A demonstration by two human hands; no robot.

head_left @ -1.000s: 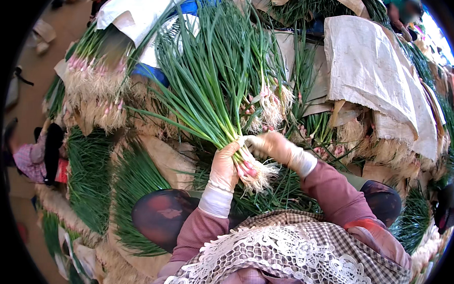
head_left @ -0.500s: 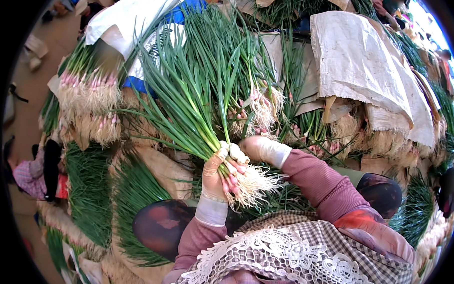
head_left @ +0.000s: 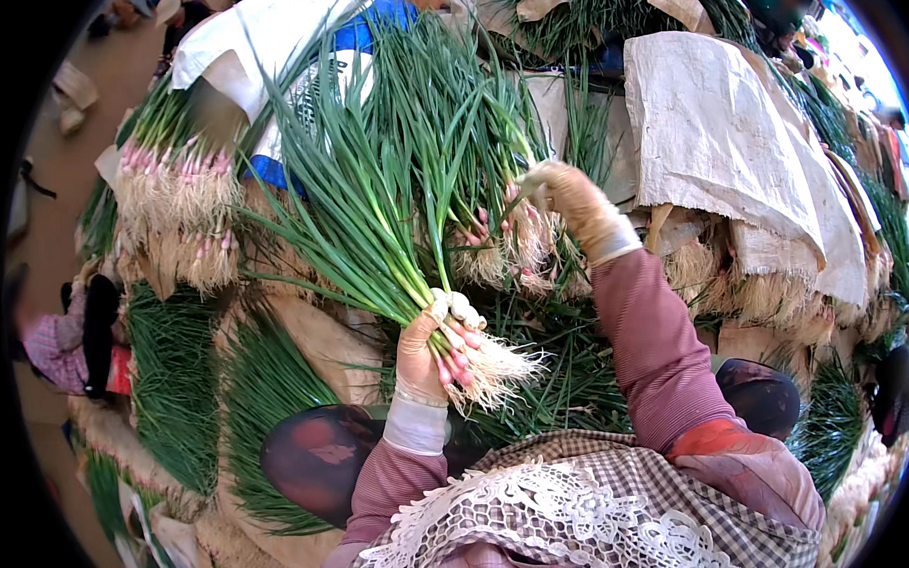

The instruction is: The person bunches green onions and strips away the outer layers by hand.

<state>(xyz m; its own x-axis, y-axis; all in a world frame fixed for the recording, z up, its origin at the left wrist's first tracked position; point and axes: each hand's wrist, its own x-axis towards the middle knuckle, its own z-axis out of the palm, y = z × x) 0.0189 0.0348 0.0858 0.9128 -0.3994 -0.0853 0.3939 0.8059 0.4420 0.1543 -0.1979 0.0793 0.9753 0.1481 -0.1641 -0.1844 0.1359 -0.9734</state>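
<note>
In front of me, my left hand (head_left: pixel 422 355), in a pale glove, grips a bunch of spring onions (head_left: pixel 399 261) just above the bulbs. The long green leaves fan away to the far left. Pink and white bulbs and pale stringy roots (head_left: pixel 493 376) stick out at the near right of the fist. My right hand (head_left: pixel 577 208), gloved too, is stretched out to a loose heap of spring onions (head_left: pixel 474 133). Its fingers are bent and closed around a stalk at the heap's right side; the fingertips are partly hidden.
Cloth sheets (head_left: pixel 724 124) cover stacked spring onions on the right. Bundles with pink bulbs (head_left: pixel 176 194) lie at the far left beside a white sack (head_left: pixel 256 41). Cut leaves (head_left: pixel 563 380) lie between my knees. A person (head_left: pixel 66 343) sits at the left edge, others farther off.
My right hand has left the bunch and moved away, up and to the right, to the heap. The left hand keeps hold of its bunch, nearly in place.
</note>
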